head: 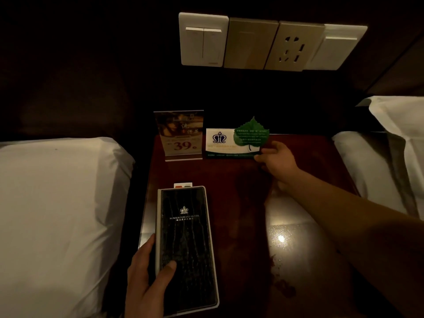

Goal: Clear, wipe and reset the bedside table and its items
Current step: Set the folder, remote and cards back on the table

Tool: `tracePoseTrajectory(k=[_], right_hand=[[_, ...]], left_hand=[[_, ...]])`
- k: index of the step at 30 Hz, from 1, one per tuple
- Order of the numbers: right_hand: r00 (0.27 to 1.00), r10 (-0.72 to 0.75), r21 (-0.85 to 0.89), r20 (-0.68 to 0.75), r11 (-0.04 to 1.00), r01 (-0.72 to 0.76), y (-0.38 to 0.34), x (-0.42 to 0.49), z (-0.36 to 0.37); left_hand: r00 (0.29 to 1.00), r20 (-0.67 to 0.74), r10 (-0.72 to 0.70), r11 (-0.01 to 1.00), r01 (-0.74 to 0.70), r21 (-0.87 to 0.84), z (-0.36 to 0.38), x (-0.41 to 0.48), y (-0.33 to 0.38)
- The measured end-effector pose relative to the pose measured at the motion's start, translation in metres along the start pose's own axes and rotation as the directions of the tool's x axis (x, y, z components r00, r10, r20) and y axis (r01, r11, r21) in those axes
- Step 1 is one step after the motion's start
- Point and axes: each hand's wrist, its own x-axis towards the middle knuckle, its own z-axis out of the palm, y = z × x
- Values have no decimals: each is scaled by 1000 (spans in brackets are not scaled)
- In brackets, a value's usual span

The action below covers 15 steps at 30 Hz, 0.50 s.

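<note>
Leaf card (226, 143) at frame centre runs left-right, its right end pinched by my right hand (278, 160); left hand (146, 281) grips the folder (186, 237).

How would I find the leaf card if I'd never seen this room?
Find the dark red bedside table between the two white beds. At its back, right of the tall "39" sign, stands a white crest card with the leaf card in front. Only it is green and leaf-shaped.

A white pillow (57, 191) left, white bedding (394, 134) right; above, 4 wall plates (252, 43), 1 seemingly a socket (294, 49).
</note>
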Motion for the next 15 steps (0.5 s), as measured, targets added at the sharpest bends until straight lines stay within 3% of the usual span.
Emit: tracePoseTrajectory(k=[9, 12, 15], right_hand=[[1000, 16, 174, -20, 985, -12, 38, -87, -1], [998, -36, 67, 44, 997, 33, 61, -132, 0], [996, -60, 18, 67, 998, 59, 54, -117, 0]], left_hand=[[999, 33, -40, 999, 41, -23, -5, -1, -7], [999, 32, -23, 1000, 23, -6, -3, -3, -5], [999, 30, -28, 1000, 28, -9, -2, -5, -8]])
